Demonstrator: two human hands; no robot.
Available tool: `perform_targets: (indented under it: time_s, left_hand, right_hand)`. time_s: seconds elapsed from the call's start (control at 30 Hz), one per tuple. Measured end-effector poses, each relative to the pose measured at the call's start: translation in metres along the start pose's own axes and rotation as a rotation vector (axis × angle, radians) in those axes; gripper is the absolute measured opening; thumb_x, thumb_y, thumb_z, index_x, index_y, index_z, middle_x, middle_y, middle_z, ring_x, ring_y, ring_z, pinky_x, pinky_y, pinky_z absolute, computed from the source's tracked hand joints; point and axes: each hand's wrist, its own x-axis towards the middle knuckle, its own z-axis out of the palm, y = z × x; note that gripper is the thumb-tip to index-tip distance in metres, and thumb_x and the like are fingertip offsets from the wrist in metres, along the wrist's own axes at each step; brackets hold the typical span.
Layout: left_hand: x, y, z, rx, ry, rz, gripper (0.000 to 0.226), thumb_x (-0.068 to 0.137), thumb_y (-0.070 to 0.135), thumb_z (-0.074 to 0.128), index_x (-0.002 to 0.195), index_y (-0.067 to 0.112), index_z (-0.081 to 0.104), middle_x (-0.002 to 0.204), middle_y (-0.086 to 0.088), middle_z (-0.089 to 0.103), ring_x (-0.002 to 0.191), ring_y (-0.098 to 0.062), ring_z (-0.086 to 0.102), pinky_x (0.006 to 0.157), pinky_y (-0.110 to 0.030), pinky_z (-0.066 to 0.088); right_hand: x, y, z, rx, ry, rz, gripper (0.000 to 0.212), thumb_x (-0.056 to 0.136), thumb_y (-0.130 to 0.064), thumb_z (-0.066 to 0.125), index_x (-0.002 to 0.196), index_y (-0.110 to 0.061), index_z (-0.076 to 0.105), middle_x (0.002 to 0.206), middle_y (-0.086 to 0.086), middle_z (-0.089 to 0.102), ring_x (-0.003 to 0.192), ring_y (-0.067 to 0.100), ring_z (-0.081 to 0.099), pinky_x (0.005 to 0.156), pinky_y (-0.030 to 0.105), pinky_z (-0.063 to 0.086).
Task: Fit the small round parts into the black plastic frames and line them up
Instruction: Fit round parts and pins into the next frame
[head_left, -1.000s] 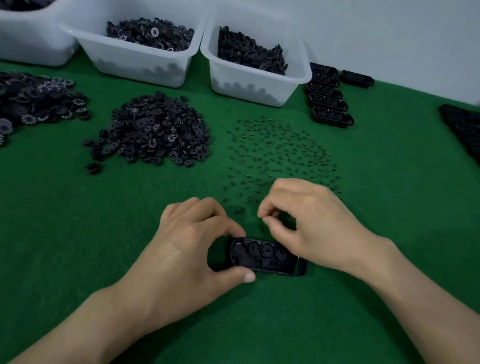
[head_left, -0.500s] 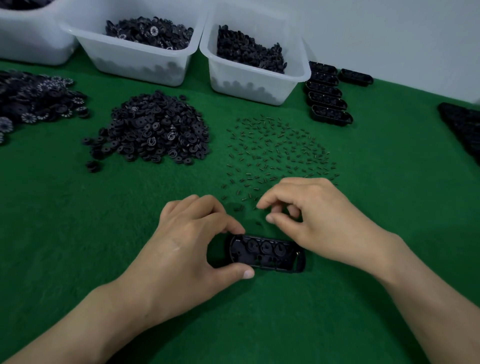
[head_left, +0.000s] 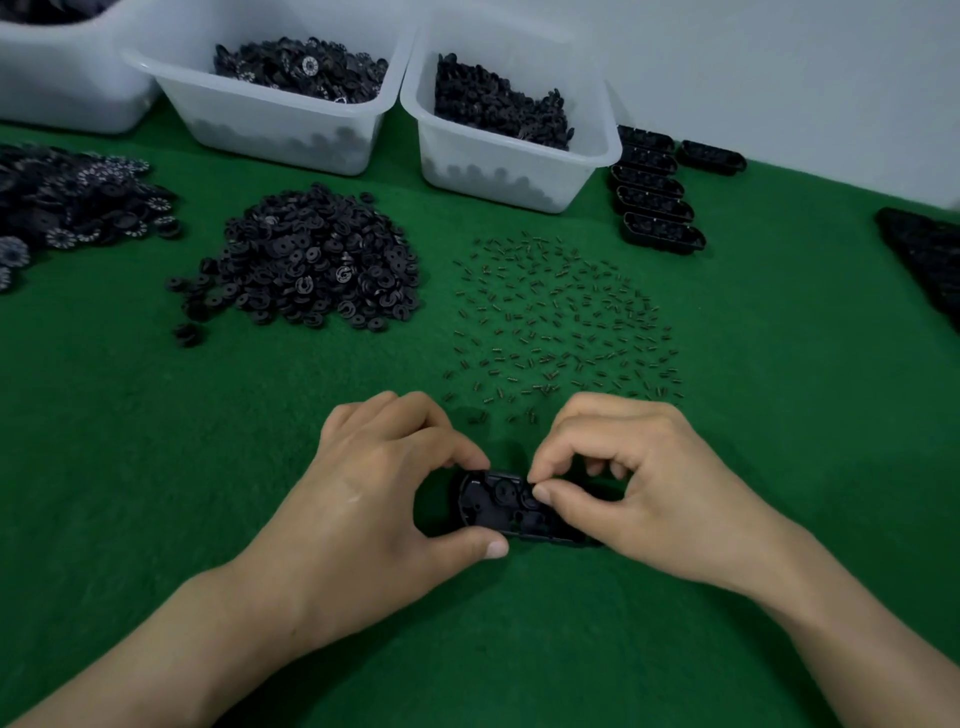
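Note:
A black oblong plastic frame lies on the green felt in front of me, with round recesses showing inside. My left hand grips its left end between forefinger above and thumb below. My right hand hovers over the frame's right half, thumb and forefinger pinched together over the middle recess; what they pinch is too small to make out. The frame's right end is hidden under that hand. A patch of tiny dark springs is spread just beyond the hands.
A heap of small black round discs lies at middle left, another pile at far left. White bins of black parts stand at the back. Finished frames are lined up at back right; more black parts at the right edge.
My right hand has come down from the springs onto the middle of the frame, its thumb and forefinger now pinched over a recess. The left hand has kept its hold.

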Motion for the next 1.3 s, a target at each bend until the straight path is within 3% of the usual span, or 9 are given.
perform_targets:
  time_s: [0.8,1.0,1.07,1.17,1.3]
  left_hand:
    - [-0.001,0.000,0.000,0.022,-0.012,-0.003,0.047,0.062,0.070,0.051,0.091,0.035,0.063,0.086,0.018,0.049,0.086,0.000,0.045,0.081,-0.021,0.032]
    - [-0.001,0.000,0.001,0.015,-0.012,-0.007,0.048,0.062,0.070,0.051,0.093,0.035,0.064,0.086,0.019,0.049,0.087,-0.002,0.046,0.084,-0.020,0.032]
    - [-0.001,0.000,0.001,0.013,-0.010,-0.005,0.048,0.062,0.070,0.051,0.092,0.035,0.064,0.086,0.018,0.049,0.086,-0.002,0.046,0.084,-0.020,0.032]
    - [-0.001,0.000,0.000,0.009,-0.006,-0.004,0.048,0.062,0.069,0.051,0.092,0.034,0.064,0.086,0.018,0.049,0.086,-0.001,0.045,0.083,-0.020,0.032]
    - [-0.001,0.000,0.000,0.012,-0.009,-0.002,0.048,0.063,0.069,0.051,0.093,0.033,0.064,0.087,0.017,0.049,0.086,-0.002,0.045,0.083,-0.021,0.033]
  right_hand:
    - [-0.007,0.005,0.008,-0.005,0.071,-0.046,0.008,0.075,-0.014,0.068,0.077,-0.022,0.067,0.078,-0.011,0.057,0.068,0.002,0.051,0.060,0.008,0.034]
    - [-0.004,0.003,-0.002,0.004,-0.026,-0.002,0.012,0.074,-0.017,0.068,0.078,-0.027,0.074,0.083,-0.012,0.059,0.077,0.008,0.059,0.071,0.027,0.047]
    - [-0.001,0.002,-0.011,0.029,-0.086,0.011,0.014,0.077,-0.017,0.069,0.081,-0.029,0.075,0.085,-0.015,0.060,0.080,0.007,0.059,0.073,0.021,0.046]
    - [0.013,0.003,-0.022,0.045,-0.024,0.029,0.012,0.079,-0.016,0.067,0.084,-0.025,0.073,0.079,-0.013,0.063,0.070,-0.005,0.057,0.062,0.006,0.041]
    - [0.037,0.003,-0.019,-0.158,-0.007,0.045,0.011,0.081,-0.015,0.069,0.087,-0.023,0.074,0.077,-0.018,0.058,0.065,-0.009,0.051,0.065,0.005,0.036]
